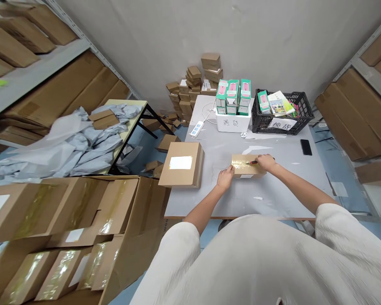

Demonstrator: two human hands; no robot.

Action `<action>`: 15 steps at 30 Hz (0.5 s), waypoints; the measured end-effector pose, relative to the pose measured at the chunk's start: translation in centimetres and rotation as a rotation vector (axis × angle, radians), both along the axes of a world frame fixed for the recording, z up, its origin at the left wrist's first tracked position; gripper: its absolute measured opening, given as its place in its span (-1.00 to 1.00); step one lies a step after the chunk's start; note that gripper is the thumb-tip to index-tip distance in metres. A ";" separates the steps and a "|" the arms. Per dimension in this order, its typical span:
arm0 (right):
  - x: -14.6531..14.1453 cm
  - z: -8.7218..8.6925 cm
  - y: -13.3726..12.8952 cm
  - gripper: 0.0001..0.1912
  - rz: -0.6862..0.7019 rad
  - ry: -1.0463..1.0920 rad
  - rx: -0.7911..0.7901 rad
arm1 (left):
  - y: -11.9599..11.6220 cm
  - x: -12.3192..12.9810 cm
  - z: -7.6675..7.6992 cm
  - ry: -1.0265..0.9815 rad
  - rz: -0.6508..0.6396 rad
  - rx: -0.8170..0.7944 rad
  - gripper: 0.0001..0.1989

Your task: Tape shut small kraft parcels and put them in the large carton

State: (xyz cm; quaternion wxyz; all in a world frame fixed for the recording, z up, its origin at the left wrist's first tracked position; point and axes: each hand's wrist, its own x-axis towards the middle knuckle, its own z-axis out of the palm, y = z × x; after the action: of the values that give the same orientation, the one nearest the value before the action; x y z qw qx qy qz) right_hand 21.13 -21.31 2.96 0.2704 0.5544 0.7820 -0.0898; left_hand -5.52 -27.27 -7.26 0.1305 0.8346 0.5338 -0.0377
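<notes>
A small cardboard box (245, 170) lies on the grey tabletop (206, 207), with shiny tape along its top. My left hand (225, 177) closes on the box's left end. In my right hand (265, 162) is a utility knife (252, 162), its tip on the tape near the middle of the lid. The fingers of this hand are wrapped round the handle, most of which they hide. To the left stands a larger carton (184, 165) with a white label on top.
Behind are a white bin (233, 123) of green boxes and a black crate (284, 125) of books. A phone (306, 147) lies at right, a power strip (197, 128) at left. A big carton (146, 224) of taped boxes stands left of the table.
</notes>
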 end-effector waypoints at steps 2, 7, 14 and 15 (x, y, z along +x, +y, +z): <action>0.3 0.2 0.0 -0.59 -0.008 -0.011 -0.008 | 0.0 0.0 -0.2 0.009 0.008 0.003 -0.27; 1.3 0.7 -0.1 -0.59 -0.011 0.008 -0.012 | -0.3 -0.1 -0.1 0.014 0.017 0.020 -0.30; 1.9 0.8 -0.2 -0.58 -0.028 0.017 -0.033 | 1.1 2.9 1.7 -0.056 0.021 0.097 -0.60; 1.9 0.8 -0.3 -0.59 -0.031 0.022 -0.032 | 1.6 3.7 1.9 -0.069 0.001 0.077 -0.55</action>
State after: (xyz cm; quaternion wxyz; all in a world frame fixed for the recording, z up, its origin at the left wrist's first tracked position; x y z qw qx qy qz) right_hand 23.05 -21.65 3.74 0.2694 0.5609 0.7747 -0.1126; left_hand -1.81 -25.70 -5.37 0.1166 0.8395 0.5306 0.0118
